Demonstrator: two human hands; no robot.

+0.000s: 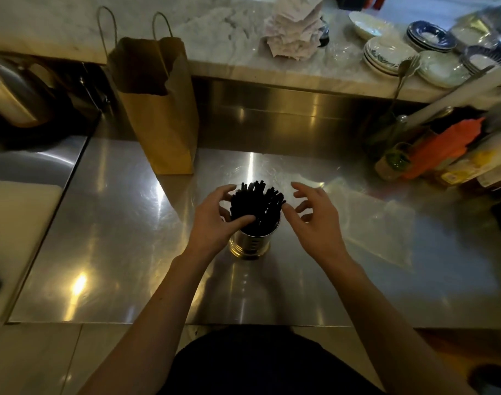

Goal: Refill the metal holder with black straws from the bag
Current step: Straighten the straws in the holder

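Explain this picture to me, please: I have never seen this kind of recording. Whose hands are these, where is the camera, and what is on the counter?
There is no machine here. One wide-angle camera worn on a person's head looks down at their two bare hands. The left hand has its fingers around a bunch of black straws standing in a metal holder. The right hand is open beside them, holding nothing. The holder stands on a steel counter. Behind it is a brown paper bag; a flat clear plastic bag lies to the right. Stacked plates sit on the marble ledge, bottles at far right.
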